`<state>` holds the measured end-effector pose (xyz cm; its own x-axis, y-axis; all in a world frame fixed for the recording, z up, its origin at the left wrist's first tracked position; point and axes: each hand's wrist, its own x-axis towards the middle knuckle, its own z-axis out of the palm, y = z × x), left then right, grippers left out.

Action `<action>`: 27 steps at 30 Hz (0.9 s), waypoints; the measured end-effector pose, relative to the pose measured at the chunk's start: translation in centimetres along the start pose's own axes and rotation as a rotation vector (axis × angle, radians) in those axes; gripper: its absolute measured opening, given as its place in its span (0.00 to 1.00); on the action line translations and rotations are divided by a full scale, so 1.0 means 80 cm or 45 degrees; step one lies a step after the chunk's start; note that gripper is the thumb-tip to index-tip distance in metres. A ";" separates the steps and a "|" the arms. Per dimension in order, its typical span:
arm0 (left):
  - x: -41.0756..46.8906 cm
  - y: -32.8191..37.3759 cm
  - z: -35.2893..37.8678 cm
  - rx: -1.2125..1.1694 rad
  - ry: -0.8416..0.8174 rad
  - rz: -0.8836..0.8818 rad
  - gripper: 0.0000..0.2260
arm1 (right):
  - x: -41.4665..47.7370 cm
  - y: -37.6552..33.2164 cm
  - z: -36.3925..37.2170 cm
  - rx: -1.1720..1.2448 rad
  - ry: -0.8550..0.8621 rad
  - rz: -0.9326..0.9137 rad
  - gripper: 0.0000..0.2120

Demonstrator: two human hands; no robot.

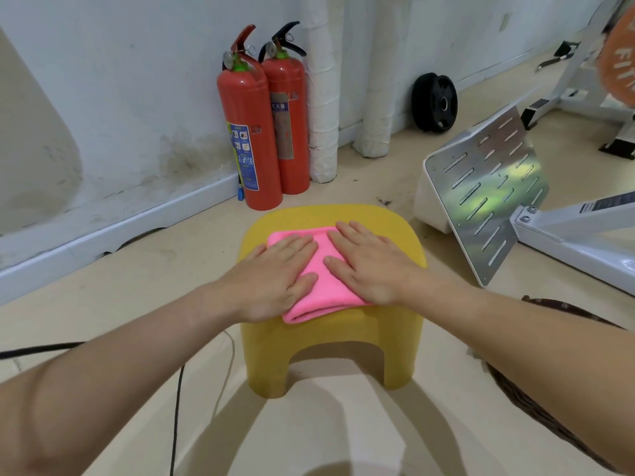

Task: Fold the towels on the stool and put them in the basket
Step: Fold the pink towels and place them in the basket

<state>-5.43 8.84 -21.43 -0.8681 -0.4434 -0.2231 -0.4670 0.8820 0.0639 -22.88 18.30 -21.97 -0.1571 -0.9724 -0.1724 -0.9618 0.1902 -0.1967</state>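
Note:
A pink towel, folded into a small thick rectangle, lies on the seat of a yellow plastic stool in the middle of the view. My left hand rests flat on the towel's left half, fingers spread. My right hand lies flat on its right half, fingers apart. Neither hand grips the cloth; both press down on it. A dark woven basket shows at the lower right, mostly hidden behind my right forearm.
Two red fire extinguishers stand against the wall behind the stool, beside wrapped white pipes. White gym equipment with a slotted metal footplate sits to the right. A black weight plate leans on the wall. Cables cross the floor at left.

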 end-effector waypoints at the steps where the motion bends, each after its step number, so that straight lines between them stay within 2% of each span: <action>1: 0.002 -0.002 0.000 -0.011 -0.066 -0.010 0.28 | 0.000 0.003 -0.001 -0.006 -0.019 -0.010 0.30; 6: -0.004 -0.015 -0.031 -0.128 -0.273 0.031 0.39 | 0.002 0.009 -0.007 -0.019 -0.011 -0.136 0.30; 8: -0.014 -0.016 -0.023 -0.059 -0.175 0.102 0.39 | 0.004 0.010 -0.006 -0.069 0.120 -0.203 0.29; 11: -0.026 -0.006 -0.015 0.081 0.120 0.230 0.34 | 0.008 0.004 -0.007 -0.336 0.475 -0.242 0.22; 13: -0.020 0.008 -0.024 0.351 0.174 0.216 0.33 | 0.013 -0.003 -0.023 -0.263 0.512 -0.179 0.16; 15: -0.017 0.034 -0.036 0.565 0.228 0.152 0.30 | 0.013 -0.011 -0.050 0.005 0.345 -0.136 0.15; 17: -0.013 0.068 -0.034 0.627 0.338 0.182 0.22 | 0.005 -0.020 -0.082 0.206 0.005 -0.119 0.14; 19: -0.015 0.094 -0.038 0.605 0.478 0.210 0.21 | -0.010 -0.028 -0.102 0.179 -0.392 -0.156 0.14; 21: -0.014 0.092 -0.035 0.525 0.387 0.180 0.20 | -0.022 -0.031 -0.108 0.160 -0.685 -0.169 0.18; 23: -0.015 0.077 -0.030 0.416 0.290 0.124 0.18 | -0.030 -0.030 -0.104 0.114 -0.781 -0.137 0.31; 24: -0.019 0.067 -0.025 0.359 0.283 0.109 0.20 | -0.032 -0.029 -0.099 0.054 -0.761 -0.124 0.37; 25: -0.022 0.055 -0.015 0.294 0.287 0.108 0.22 | -0.035 -0.030 -0.091 -0.005 -0.705 -0.119 0.41; 27: -0.032 0.039 -0.001 0.183 0.345 0.190 0.26 | -0.041 -0.034 -0.066 -0.090 -0.536 -0.157 0.43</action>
<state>-4.70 12.72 -20.59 -0.9472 -0.3172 0.0464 -0.3198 0.9452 -0.0654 -20.94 20.29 -15.82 0.0508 -0.8447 -0.5328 -0.9829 0.0522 -0.1765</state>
